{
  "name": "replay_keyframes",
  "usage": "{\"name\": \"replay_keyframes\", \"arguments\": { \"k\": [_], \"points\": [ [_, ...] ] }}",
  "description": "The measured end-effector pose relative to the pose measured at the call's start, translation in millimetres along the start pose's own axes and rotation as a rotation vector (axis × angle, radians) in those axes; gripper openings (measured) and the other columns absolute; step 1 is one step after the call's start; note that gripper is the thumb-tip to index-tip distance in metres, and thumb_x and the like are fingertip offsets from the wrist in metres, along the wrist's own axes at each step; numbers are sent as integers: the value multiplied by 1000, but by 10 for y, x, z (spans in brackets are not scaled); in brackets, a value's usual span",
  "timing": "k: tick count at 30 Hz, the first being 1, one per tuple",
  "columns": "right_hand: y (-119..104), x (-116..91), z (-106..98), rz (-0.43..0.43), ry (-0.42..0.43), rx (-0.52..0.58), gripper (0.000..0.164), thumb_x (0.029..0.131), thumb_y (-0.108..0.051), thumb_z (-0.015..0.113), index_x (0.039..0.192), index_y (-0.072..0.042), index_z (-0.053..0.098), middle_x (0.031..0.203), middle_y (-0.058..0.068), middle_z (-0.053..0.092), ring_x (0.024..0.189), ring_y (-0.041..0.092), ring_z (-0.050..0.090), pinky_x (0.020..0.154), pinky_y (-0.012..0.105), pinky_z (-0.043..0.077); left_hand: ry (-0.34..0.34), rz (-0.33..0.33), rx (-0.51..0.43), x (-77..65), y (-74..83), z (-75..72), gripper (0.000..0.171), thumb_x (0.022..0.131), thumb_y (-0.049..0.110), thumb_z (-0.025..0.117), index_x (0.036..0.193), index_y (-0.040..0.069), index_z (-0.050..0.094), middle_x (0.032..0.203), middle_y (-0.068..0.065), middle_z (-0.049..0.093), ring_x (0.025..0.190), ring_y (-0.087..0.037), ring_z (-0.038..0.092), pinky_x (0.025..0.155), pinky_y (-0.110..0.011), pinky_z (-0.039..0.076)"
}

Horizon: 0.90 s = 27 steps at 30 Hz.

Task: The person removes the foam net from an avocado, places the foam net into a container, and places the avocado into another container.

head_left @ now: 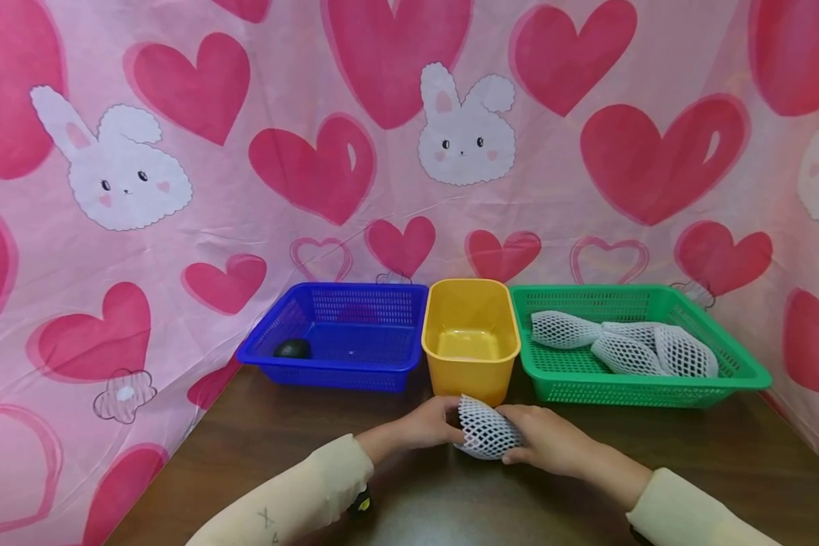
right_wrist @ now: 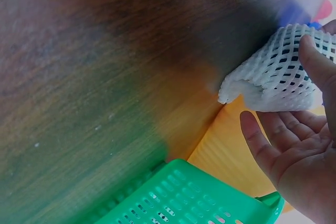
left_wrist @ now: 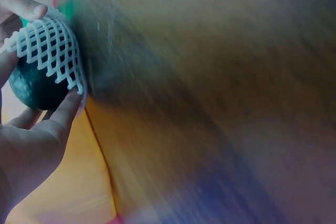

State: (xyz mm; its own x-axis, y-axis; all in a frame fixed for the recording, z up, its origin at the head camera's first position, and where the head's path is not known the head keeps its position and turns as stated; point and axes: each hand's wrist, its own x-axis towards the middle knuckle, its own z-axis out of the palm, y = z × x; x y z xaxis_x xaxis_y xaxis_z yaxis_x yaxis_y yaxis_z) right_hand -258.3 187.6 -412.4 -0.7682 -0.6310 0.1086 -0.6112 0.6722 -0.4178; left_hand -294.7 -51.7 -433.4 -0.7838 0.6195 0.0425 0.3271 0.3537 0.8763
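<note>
Between the two hands, just in front of the yellow bin point(head_left: 473, 383), is a white foam net sleeve point(head_left: 486, 430). A dark green, bumpy avocado point(left_wrist: 38, 88) shows at the sleeve's mouth in the left wrist view; the rest of it lies under the mesh. My left hand point(head_left: 428, 424) holds the mouth end, its fingertips at the net's edge and against the avocado. On the other side my right hand point(head_left: 551, 438) grips the sleeve, thumb on top of the mesh point(right_wrist: 294, 72) and fingers beneath.
A blue basket point(head_left: 334, 377) at the left holds one dark avocado point(head_left: 292, 348). At the right, a green basket point(head_left: 628, 390) contains several white foam net sleeves point(head_left: 628, 354). The yellow bin stands between them on the brown wooden table point(head_left: 300, 425), before a pink patterned cloth point(head_left: 396, 197).
</note>
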Motion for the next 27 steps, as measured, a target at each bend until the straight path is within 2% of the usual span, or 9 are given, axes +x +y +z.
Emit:
{"name": "replay_keyframes", "arguments": {
  "k": [7,13,23,27],
  "points": [
    [11,-15,-7,-32,12,-11,59,80,-36,80,126,-6,58,116,0,63,99,16,59,87,44,50,20,-5,8,-6,-2,20,37,72,-6,76,107,5,66,93,4,65,84,-6,56,80,-22,46],
    [41,-22,-11,-52,17,-14,52,79,-36,80,120,-9,63,109,-5,65,93,10,59,83,40,51,-2,1,5,-26,13,-2,36,73,-5,76,107,3,65,93,5,65,84,-5,56,80,-22,46],
    [80,-12,-2,-100,35,8,35,81,-15,79,113,-9,67,102,-8,67,88,4,60,78,33,53,33,-21,77,-83,-6,-74,48,74,8,81,118,2,64,113,0,66,110,-12,57,98,-28,42],
    [76,-23,-2,-108,52,-6,33,81,-12,79,112,-8,68,101,-7,67,87,5,61,78,32,54,36,-30,86,-97,-24,-107,47,75,11,82,118,1,65,116,-3,66,114,-16,57,101,-32,41]
  ]
}}
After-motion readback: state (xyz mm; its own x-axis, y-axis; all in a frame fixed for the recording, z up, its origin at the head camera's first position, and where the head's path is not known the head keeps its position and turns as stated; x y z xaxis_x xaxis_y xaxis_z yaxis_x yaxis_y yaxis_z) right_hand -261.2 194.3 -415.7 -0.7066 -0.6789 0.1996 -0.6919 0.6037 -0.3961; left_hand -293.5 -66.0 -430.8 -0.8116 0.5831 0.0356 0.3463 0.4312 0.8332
